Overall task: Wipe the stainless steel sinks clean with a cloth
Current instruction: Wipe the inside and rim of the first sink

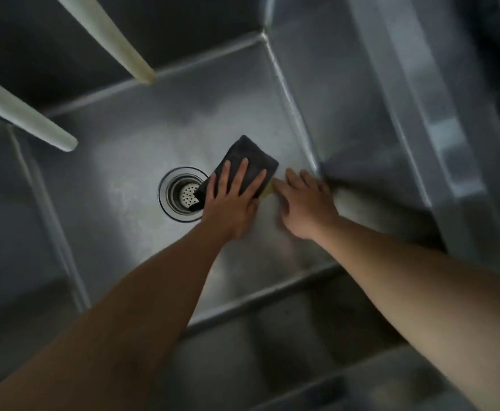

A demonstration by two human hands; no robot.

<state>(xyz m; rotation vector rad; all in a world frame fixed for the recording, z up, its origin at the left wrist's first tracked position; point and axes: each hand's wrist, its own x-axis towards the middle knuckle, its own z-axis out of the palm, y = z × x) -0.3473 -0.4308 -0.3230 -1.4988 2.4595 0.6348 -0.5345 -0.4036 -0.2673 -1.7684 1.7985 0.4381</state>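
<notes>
I look down into a stainless steel sink (130,155) with a round strainer drain (180,193) in its floor. A dark folded cloth (244,152) lies on the floor just right of the drain, one corner hanging over the strainer. My left hand (234,200) presses flat on the cloth, fingers spread. My right hand (305,203) rests palm down on the sink floor beside it, near the right wall. Its fingertips touch a small yellow piece (269,188) that shows between the two hands; I cannot make out what that piece is.
Two pale, off-white spouts (109,34) (20,114) reach in over the sink from the upper left. The sink's steel right wall (370,161) and rim rise to the right. The front rim (272,295) runs below my forearms.
</notes>
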